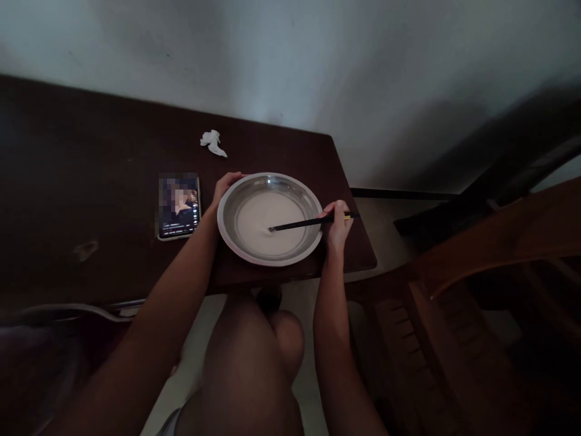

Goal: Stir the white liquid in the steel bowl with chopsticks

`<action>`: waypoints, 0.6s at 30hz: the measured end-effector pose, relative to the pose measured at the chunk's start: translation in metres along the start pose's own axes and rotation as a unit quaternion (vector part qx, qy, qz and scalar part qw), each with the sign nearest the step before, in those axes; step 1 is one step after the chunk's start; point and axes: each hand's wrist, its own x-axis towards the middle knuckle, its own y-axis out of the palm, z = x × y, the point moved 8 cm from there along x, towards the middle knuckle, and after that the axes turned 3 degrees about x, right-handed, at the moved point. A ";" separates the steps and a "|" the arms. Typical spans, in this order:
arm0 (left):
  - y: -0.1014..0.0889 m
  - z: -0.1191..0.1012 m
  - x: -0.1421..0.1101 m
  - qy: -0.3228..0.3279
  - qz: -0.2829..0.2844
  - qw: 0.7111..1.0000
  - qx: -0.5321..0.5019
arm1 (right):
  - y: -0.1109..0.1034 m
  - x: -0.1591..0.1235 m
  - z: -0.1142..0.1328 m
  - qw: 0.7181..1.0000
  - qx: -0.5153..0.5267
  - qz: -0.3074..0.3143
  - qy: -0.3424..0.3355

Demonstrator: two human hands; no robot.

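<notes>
A wide metal bowl (pixel 315 242) stands near the front right corner of the table, with a pale, milky liquid (pixel 263 212) in it. My left hand (pixel 226 184) grips the bowl's far left rim, its fingers partly hidden behind the metal. In my right hand (pixel 339 221), closed at the bowl's right side, are dark chopsticks (pixel 302 224) with a gold band near the top. Their tips dip into the liquid near the middle of the bowl. I cannot tell exactly how many sticks there are, as they lie close together.
Left of the bowl a phone (pixel 179 206) with a lit screen lies on the dark table (pixel 113 145). Crumpled white tissue (pixel 213 143) rests behind it. A pale wall (pixel 281 60) runs along the table's back edge. A wooden chair (pixel 454 272) stands at the right.
</notes>
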 end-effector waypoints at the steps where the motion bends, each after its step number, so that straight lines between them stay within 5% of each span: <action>1: -0.001 -0.001 0.002 0.007 0.002 1.000 0.009 | 0.004 -0.001 0.000 1.000 -0.009 0.024 0.001; 3: -0.001 -0.002 0.006 0.013 0.008 1.000 0.020 | 0.006 -0.001 0.003 0.999 -0.018 0.033 -0.009; 7: 0.001 0.000 0.009 -0.001 0.009 1.000 0.013 | -0.006 -0.001 0.005 0.999 0.021 -0.044 -0.023; 13: 0.002 -0.001 0.008 -0.011 0.005 1.000 0.018 | 0.006 -0.002 0.003 0.999 -0.011 0.036 -0.017; 18: 0.003 -0.003 0.004 -0.003 -0.008 1.000 0.024 | -0.004 0.000 0.004 0.999 0.032 -0.033 -0.023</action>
